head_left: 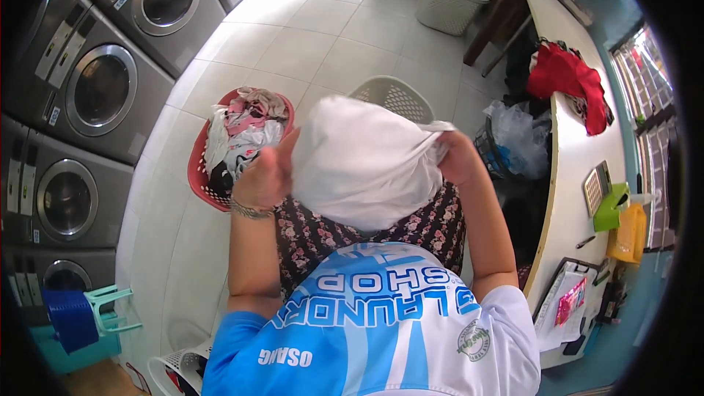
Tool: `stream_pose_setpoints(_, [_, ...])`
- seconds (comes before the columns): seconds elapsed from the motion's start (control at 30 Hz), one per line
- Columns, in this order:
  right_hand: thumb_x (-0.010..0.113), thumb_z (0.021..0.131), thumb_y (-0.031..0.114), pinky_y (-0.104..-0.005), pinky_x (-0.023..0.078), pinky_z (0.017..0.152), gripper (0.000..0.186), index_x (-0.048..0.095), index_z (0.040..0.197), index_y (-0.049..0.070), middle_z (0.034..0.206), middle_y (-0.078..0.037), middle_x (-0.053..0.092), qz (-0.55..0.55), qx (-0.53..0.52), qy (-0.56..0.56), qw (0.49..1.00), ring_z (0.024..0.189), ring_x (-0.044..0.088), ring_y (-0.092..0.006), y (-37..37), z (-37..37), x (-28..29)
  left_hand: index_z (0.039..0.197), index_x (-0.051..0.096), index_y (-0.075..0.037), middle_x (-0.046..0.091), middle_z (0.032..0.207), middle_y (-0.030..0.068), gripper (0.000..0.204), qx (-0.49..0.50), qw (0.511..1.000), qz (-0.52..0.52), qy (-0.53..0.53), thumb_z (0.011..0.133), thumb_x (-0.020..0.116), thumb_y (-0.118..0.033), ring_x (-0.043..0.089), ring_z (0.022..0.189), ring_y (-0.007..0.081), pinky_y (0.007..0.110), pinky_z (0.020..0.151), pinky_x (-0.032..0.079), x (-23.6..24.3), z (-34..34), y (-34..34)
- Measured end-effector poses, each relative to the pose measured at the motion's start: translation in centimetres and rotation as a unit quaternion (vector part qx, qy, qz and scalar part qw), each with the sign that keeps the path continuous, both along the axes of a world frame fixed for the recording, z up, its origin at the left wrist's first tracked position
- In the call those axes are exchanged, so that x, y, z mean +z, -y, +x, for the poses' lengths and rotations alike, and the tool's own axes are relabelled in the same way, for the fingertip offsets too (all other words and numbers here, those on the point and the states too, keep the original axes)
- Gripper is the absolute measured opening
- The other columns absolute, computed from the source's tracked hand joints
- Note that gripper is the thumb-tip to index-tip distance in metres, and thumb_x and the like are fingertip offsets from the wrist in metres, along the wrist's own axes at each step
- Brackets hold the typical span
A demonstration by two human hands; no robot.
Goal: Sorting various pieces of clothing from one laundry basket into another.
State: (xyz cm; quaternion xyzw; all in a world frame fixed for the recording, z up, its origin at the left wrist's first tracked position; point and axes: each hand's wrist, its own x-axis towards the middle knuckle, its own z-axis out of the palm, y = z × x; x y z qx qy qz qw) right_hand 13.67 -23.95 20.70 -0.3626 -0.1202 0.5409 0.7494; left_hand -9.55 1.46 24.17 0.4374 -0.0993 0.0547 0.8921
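A bunched white fabric (367,161) is held up over my lap, above my dark floral garment (308,246). My right hand (458,158) is closed on its right corner. At the fabric's left edge is my left hand (269,172), blurred, its fingers partly hidden, so I cannot tell whether they grip it. Just beyond the fabric stands a pale perforated basket (396,92), partly covered from view. To my left, a red basket (199,165) holds mixed laundry (238,132).
Stacked machines (81,176) line the left, near stools (73,315). A counter (557,169) along the right bears red fabric (568,77), a calculator (595,191) and papers (557,312). Bagged items (513,139) sit below it. Another basket (447,4) stands far back; a white one (165,367) sits nearby.
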Motion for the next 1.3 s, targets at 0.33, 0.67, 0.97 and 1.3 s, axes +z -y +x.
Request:
stream_pose_setpoints(0.33, [0.044,0.098,0.046,-0.0453,0.039,0.105,0.060,0.048,0.134,-0.002,0.129,-0.017,0.058,0.201,-0.002,-0.052,0.978,0.119,0.056,-0.0312,2.4,1.6,1.3,0.143,0.034,0.000,0.045,0.142,0.0128,0.076,0.110,0.963,0.178,-0.168,0.094,0.049,-0.055,0.043,0.130,0.0199,0.034,0.108,0.033,-6.3,4.1,-2.3])
stream_pose_setpoints(0.67, [0.066,0.091,0.031,-0.0306,0.032,0.107,0.069,0.035,0.145,0.002,0.145,-0.011,0.043,-0.068,-0.063,0.576,0.812,0.132,0.041,-0.0208,-1.4,-1.6,1.9,0.110,0.061,0.000,0.066,0.095,0.0057,0.021,0.172,0.944,0.255,-0.122,0.096,0.060,-0.016,0.063,0.081,0.0095,0.024,0.072,0.053,-5.0,7.6,7.0])
stream_pose_setpoints(0.97, [0.065,0.092,0.021,-0.0264,0.047,0.086,0.034,0.062,0.120,0.001,0.105,-0.001,0.066,-0.181,-0.146,0.491,0.840,0.097,0.057,-0.0096,-0.8,-1.3,2.2,0.104,0.054,-0.004,0.065,0.101,0.0080,0.017,0.310,0.941,0.112,-0.081,0.096,0.060,-0.018,0.064,0.092,0.0128,0.027,0.079,0.053,-2.5,8.4,6.1])
stream_pose_setpoints(1.3, [0.052,0.097,0.048,-0.0327,0.049,0.084,0.053,0.064,0.111,-0.001,0.100,-0.012,0.068,-0.034,-0.237,0.541,0.806,0.094,0.063,-0.0208,-1.8,-2.0,0.0,0.102,0.066,-0.004,0.067,0.083,-0.0021,0.020,0.208,0.963,0.117,-0.129,0.090,0.068,-0.020,0.062,0.081,0.0089,0.024,0.073,0.050,0.7,6.3,4.9])
